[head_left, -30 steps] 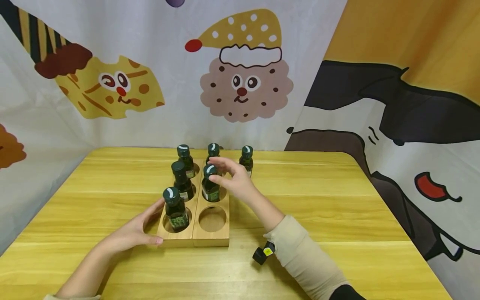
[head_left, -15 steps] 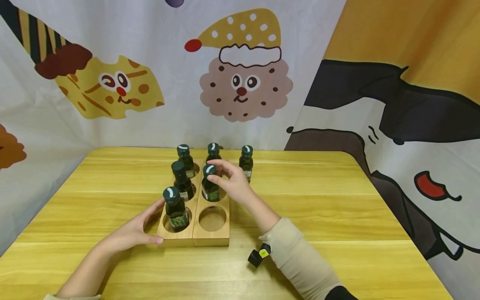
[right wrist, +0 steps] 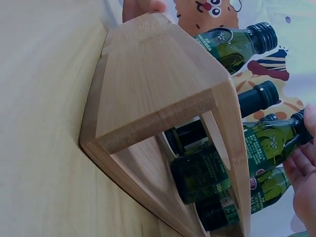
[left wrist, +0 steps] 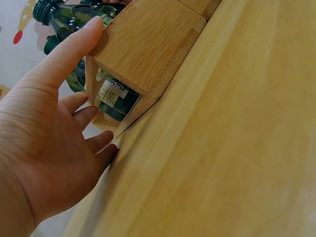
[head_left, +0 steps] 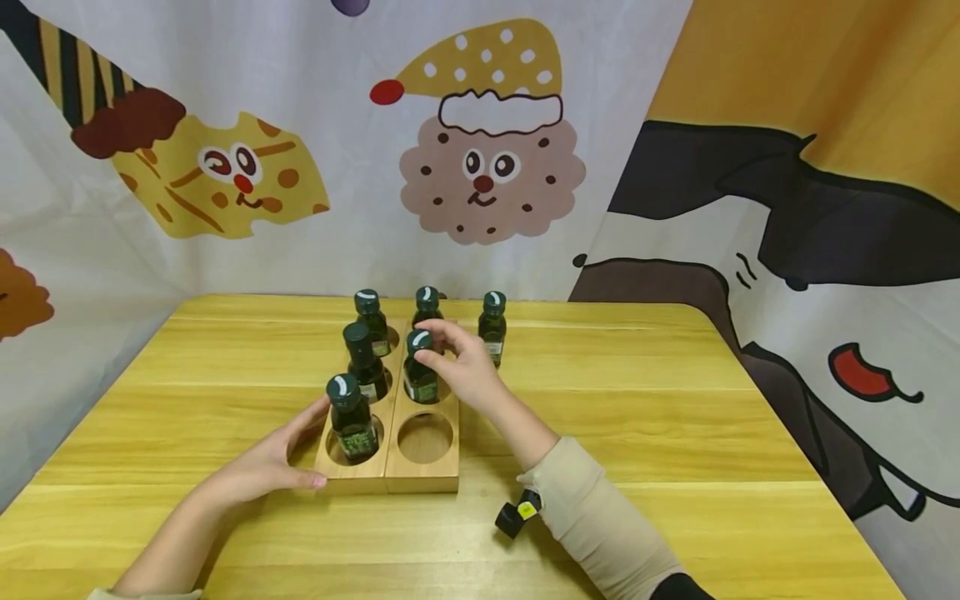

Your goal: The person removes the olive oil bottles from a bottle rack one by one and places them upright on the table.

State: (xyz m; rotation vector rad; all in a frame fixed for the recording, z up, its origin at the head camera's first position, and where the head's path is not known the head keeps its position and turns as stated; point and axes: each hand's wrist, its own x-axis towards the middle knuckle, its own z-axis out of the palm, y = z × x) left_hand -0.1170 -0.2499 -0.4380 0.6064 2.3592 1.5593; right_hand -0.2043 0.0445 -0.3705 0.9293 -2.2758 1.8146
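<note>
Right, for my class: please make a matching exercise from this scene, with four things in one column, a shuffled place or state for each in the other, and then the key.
Things
1. Left hand
2. Right hand
3. Farthest-right bottle
4. Near right hole of the wooden holder

Places and states
A. On the table, outside the holder
B. Fingers at the cap of a bottle
C. Empty
D. Touching the holder's near left corner

Pairs
1-D
2-B
3-A
4-C
</note>
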